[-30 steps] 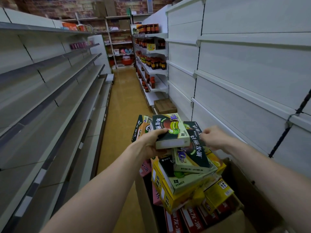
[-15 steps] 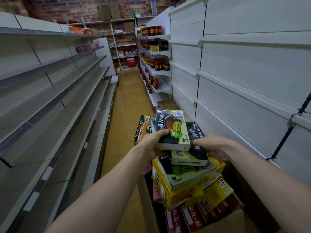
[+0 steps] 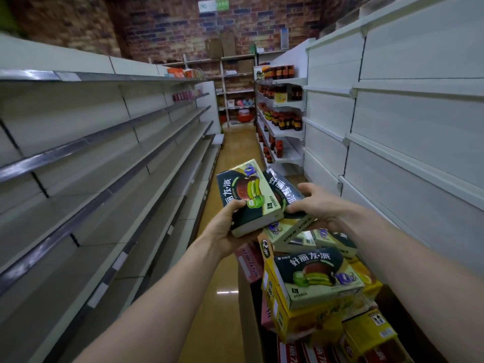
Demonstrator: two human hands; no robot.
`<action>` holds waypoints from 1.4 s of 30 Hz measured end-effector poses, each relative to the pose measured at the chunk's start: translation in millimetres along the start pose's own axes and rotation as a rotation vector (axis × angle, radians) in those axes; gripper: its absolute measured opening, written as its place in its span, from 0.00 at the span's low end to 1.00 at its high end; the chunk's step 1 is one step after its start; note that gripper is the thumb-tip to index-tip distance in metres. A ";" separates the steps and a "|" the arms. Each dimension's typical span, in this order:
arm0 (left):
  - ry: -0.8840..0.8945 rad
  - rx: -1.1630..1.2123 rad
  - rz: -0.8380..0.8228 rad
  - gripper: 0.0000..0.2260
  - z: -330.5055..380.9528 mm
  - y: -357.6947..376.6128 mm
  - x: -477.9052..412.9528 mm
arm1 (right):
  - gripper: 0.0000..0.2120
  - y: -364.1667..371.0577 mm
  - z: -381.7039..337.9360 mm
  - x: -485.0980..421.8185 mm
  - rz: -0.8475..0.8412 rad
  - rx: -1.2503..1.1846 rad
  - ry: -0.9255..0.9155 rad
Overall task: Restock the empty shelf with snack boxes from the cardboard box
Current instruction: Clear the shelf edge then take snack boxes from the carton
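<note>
My left hand (image 3: 227, 226) grips a green snack box (image 3: 248, 195) from below, thumb on its top face, lifted above the pile. My right hand (image 3: 313, 205) holds a second green snack box (image 3: 284, 188) just to the right, fingers curled over its edge. Below them an open cardboard box (image 3: 246, 310) holds several green, yellow, pink and red snack boxes, with another green box (image 3: 314, 273) lying on top. The empty grey shelves (image 3: 110, 179) run along the left side of the aisle.
White shelf backs (image 3: 408, 142) line the right side, close to the cardboard box. Farther down on the right stands a shelf of dark bottles (image 3: 282, 121). The yellow floor aisle (image 3: 235, 163) leads to a brick wall with more racks.
Both hands have lifted their green boxes higher off the pile. The view has tilted up, showing more of the brick wall and aisle.
</note>
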State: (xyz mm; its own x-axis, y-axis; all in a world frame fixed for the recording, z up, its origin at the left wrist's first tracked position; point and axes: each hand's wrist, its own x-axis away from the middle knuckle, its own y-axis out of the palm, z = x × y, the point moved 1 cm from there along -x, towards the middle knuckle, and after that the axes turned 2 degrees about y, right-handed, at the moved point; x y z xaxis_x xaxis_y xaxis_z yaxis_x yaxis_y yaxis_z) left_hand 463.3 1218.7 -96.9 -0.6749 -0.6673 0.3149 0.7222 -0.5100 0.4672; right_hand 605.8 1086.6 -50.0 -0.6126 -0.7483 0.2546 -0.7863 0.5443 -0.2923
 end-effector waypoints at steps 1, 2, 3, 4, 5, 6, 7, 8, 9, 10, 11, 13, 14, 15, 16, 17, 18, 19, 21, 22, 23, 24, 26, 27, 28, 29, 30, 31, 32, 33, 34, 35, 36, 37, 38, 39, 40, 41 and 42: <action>0.025 0.023 -0.004 0.11 6.4 -5.0 5.3 | 0.37 3.3 -5.5 0.0 0.003 -0.006 -0.032; 0.054 0.048 -0.009 0.12 13.2 -10.4 11.5 | 0.35 5.7 -10.8 -0.6 0.004 -0.007 -0.061; 0.089 0.069 -0.013 0.14 20.7 -16.1 17.7 | 0.29 8.7 -16.6 -1.7 0.007 -0.009 -0.087; 0.124 0.087 -0.016 0.18 28.1 -22.3 22.9 | 0.21 11.6 -23.1 -1.2 0.005 -0.020 -0.118; 0.160 0.100 -0.014 0.21 35.8 -28.4 28.2 | 0.15 15.3 -30.5 0.3 0.000 -0.032 -0.146; 0.198 0.113 -0.007 0.21 44.3 -34.8 33.9 | 0.15 19.5 -37.1 0.9 -0.006 -0.048 -0.175; 0.235 0.124 0.002 0.19 52.9 -40.6 40.3 | 0.19 23.9 -43.8 1.3 -0.019 -0.065 -0.205; 0.277 0.132 0.014 0.18 61.3 -46.8 47.5 | 0.23 29.1 -50.3 0.9 -0.037 -0.083 -0.232; 0.315 0.132 0.026 0.19 69.3 -53.5 55.4 | 0.25 35.3 -57.7 2.8 -0.061 -0.099 -0.260; 0.352 0.126 0.046 0.19 77.3 -61.0 63.8 | 0.25 42.2 -65.3 5.9 -0.092 -0.119 -0.288; 0.389 0.120 0.069 0.19 85.1 -69.5 72.7 | 0.24 49.9 -73.3 9.0 -0.130 -0.133 -0.314; 0.459 0.112 0.115 0.20 99.4 -85.7 93.8 | 0.19 68.5 -90.4 18.5 -0.208 -0.127 -0.366; 0.499 0.103 0.129 0.23 106.1 -93.4 104.4 | 0.17 78.7 -99.2 23.8 -0.244 -0.116 -0.393; 0.540 0.097 0.152 0.24 112.3 -101.0 115.1 | 0.15 89.3 -108.2 27.9 -0.279 -0.111 -0.419; 0.581 0.098 0.178 0.24 118.7 -107.8 126.7 | 0.13 100.7 -117.0 33.3 -0.317 -0.114 -0.444; 0.617 0.109 0.210 0.21 124.8 -115.3 138.2 | 0.13 112.7 -126.0 38.9 -0.358 -0.118 -0.467; 0.648 0.131 0.226 0.18 130.7 -122.5 150.3 | 0.12 125.6 -134.9 45.4 -0.397 -0.125 -0.489; 0.673 0.149 0.242 0.16 136.4 -130.2 162.5 | 0.11 138.5 -143.4 51.9 -0.434 -0.128 -0.507; 0.712 0.160 0.291 0.16 147.0 -145.1 187.5 | 0.11 164.6 -158.1 64.9 -0.492 -0.133 -0.538; 0.730 0.155 0.320 0.17 151.8 -152.6 200.0 | 0.11 177.6 -164.6 71.3 -0.523 -0.136 -0.549; 0.748 0.151 0.345 0.16 156.6 -160.3 212.2 | 0.11 190.5 -170.4 76.7 -0.552 -0.137 -0.557; 0.768 0.154 0.365 0.14 160.9 -168.0 224.1 | 0.11 203.0 -175.4 82.9 -0.581 -0.136 -0.562; 0.818 0.164 0.397 0.10 169.0 -183.2 246.3 | 0.12 227.1 -184.0 94.6 -0.631 -0.137 -0.570; 0.837 0.164 0.416 0.10 172.3 -190.5 257.3 | 0.12 238.9 -187.7 100.1 -0.656 -0.134 -0.576; 0.851 0.161 0.434 0.09 175.3 -197.1 268.0 | 0.13 250.5 -191.1 105.9 -0.679 -0.130 -0.582; 0.863 0.159 0.453 0.09 178.5 -204.6 278.5 | 0.14 262.1 -194.6 111.2 -0.702 -0.121 -0.589; 0.873 0.161 0.470 0.09 181.6 -212.8 288.6 | 0.16 273.7 -198.4 117.1 -0.725 -0.114 -0.594; 0.879 0.165 0.486 0.09 184.2 -220.5 298.3 | 0.17 285.3 -202.4 122.5 -0.746 -0.111 -0.597; 0.889 0.170 0.506 0.09 186.7 -228.2 307.6 | 0.17 296.5 -206.7 128.5 -0.763 -0.110 -0.599; 0.900 0.173 0.525 0.09 189.7 -236.3 316.8 | 0.18 307.9 -211.1 133.6 -0.778 -0.109 -0.601; 0.913 0.175 0.542 0.09 192.6 -244.5 325.7 | 0.18 318.9 -215.4 139.2 -0.793 -0.104 -0.606; 0.924 0.176 0.556 0.09 195.6 -252.3 334.5 | 0.18 330.3 -219.9 144.5 -0.810 -0.097 -0.612; 0.932 0.173 0.570 0.09 198.6 -260.8 343.3 | 0.18 341.6 -224.2 150.2 -0.830 -0.089 -0.620; 0.937 0.174 0.585 0.09 201.5 -269.4 352.1 | 0.17 353.1 -228.2 155.5 -0.848 -0.080 -0.629; 0.945 0.179 0.597 0.09 203.8 -278.7 360.9 | 0.17 364.7 -231.8 161.0 -0.864 -0.070 -0.636; 0.954 0.188 0.602 0.09 205.6 -288.1 369.7 | 0.17 376.7 -235.1 166.3 -0.877 -0.058 -0.642; 0.962 0.194 0.611 0.10 206.8 -299.0 378.2 | 0.17 388.8 -237.9 172.2 -0.890 -0.046 -0.646; 0.967 0.197 0.624 0.12 207.6 -310.2 386.5 | 0.17 401.2 -240.3 177.9 -0.907 -0.035 -0.652; 0.970 0.194 0.653 0.15 208.1 -322.2 395.3 | 0.17 414.0 -242.6 183.9 -0.924 -0.024 -0.659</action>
State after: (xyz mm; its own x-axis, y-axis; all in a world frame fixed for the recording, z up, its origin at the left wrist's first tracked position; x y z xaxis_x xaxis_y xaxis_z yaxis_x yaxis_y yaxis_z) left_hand -67.6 1232.2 49.0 0.2703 -0.9460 -0.1787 0.7962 0.1153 0.5940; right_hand 148.2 1266.4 99.4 0.3591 -0.9171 -0.1731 -0.9210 -0.3183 -0.2244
